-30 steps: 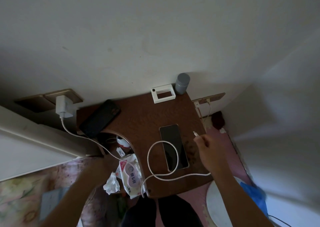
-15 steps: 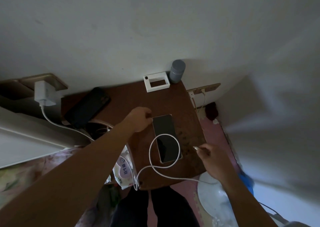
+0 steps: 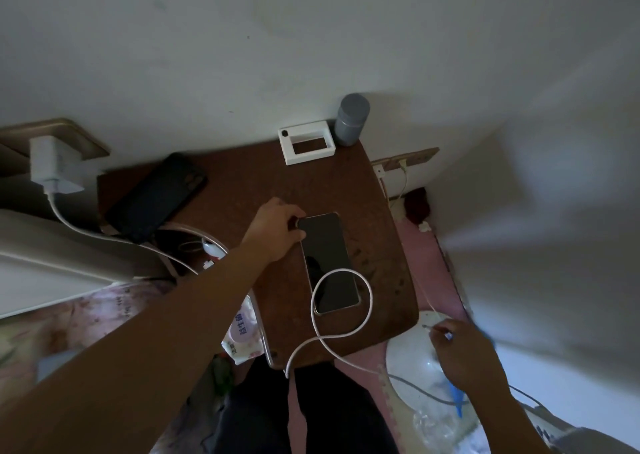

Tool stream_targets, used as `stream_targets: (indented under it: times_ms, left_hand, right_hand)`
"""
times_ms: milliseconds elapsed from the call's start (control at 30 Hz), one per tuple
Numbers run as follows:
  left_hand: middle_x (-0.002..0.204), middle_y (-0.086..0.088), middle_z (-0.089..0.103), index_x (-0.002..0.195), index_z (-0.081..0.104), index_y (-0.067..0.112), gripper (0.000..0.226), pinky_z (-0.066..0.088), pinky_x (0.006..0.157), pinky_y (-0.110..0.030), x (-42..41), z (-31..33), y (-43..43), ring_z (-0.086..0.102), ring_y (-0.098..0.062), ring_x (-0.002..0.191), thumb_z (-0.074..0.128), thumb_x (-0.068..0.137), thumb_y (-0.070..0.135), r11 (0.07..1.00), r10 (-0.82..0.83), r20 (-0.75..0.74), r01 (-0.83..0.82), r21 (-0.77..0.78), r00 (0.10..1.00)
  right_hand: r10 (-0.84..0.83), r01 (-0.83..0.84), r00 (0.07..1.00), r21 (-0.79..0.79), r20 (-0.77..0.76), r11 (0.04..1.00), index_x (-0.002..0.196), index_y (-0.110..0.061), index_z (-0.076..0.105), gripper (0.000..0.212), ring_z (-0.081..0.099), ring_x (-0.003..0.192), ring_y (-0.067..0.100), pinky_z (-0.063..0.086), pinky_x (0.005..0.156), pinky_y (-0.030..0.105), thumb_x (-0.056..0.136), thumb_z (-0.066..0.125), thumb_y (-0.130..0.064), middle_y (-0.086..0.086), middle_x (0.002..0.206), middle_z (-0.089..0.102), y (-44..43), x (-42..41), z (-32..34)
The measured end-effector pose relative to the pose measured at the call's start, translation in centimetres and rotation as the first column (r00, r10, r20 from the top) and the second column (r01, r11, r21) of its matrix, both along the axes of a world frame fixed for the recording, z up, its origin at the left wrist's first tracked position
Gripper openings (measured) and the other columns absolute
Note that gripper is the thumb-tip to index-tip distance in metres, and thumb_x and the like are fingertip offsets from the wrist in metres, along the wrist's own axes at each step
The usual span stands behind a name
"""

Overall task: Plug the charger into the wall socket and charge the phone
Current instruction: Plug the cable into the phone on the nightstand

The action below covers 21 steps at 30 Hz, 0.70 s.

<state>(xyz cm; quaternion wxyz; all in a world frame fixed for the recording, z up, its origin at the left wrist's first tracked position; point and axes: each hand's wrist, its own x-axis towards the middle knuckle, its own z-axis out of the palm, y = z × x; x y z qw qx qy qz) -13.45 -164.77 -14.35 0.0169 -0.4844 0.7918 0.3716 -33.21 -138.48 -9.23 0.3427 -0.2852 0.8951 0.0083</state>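
A white charger (image 3: 52, 166) sits plugged into the gold wall socket (image 3: 79, 138) at the far left. Its white cable (image 3: 346, 337) runs across the brown table (image 3: 242, 183) and loops over the lower part of a dark phone (image 3: 327, 263) lying face up. My left hand (image 3: 275, 228) grips the phone's upper left corner. My right hand (image 3: 460, 349) is past the table's right front edge, pinching the cable's plug end between its fingertips, well apart from the phone.
A second black phone (image 3: 156, 197) lies at the table's back left. A white frame-shaped box (image 3: 306, 141) and a grey cylinder (image 3: 351, 119) stand against the wall. A wet-wipe pack (image 3: 242, 332) sits left of the table, a white round object (image 3: 412, 360) on the floor right.
My left hand reached in from the lower left and took hold of the phone's top corner. My right hand drew the plug end back, down and to the right, off the table.
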Motion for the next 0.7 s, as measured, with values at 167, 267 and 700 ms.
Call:
stream_targets:
  times_ms: [167, 267, 700]
  left_hand:
    - [0.104, 0.003, 0.044, 0.119, 0.062, 0.023, 0.039, 0.042, 0.097, -0.034, 0.1, 0.1, 0.3, 0.049, -0.02, 0.108, 0.068, 0.081, 0.024, 0.999, 0.035, -0.013, -0.035, 0.021, 0.999]
    - [0.105, 0.004, 0.043, 0.119, 0.061, 0.023, 0.039, 0.044, 0.1, -0.041, 0.1, 0.1, 0.4, 0.049, -0.021, 0.11, 0.068, 0.081, 0.025, 0.998, 0.047, -0.009, -0.046, 0.037, 0.999]
    - [0.109, -0.001, 0.043, 0.122, 0.056, 0.022, 0.037, 0.037, 0.101, -0.038, 0.1, 0.0, 1.4, 0.044, -0.026, 0.115, 0.061, 0.086, 0.023, 0.998, 0.055, 0.005, -0.055, -0.005, 0.998]
  right_hand:
    - [0.059, -0.055, 0.997, 0.076, -0.054, 0.996, 0.069, -0.031, 0.048, 0.025, 0.066, 0.09, 0.028, 0.049, 0.075, 0.034, 0.092, 0.046, -0.021, 0.003, 0.082, 0.066, 1.7, 0.1, -0.5]
    - [0.127, -0.122, 0.991, 0.118, -0.036, 0.985, 0.074, -0.03, 0.046, 0.021, 0.066, 0.094, 0.023, 0.053, 0.079, 0.032, 0.093, 0.04, -0.024, -0.006, 0.076, 0.054, 2.3, 0.6, -1.4]
    - [0.007, -0.008, 1.0, 0.172, 0.007, 0.985, 0.082, -0.022, 0.058, 0.019, 0.064, 0.094, 0.022, 0.047, 0.078, 0.033, 0.095, 0.045, -0.024, 0.003, 0.088, 0.065, 7.4, 2.4, -2.2]
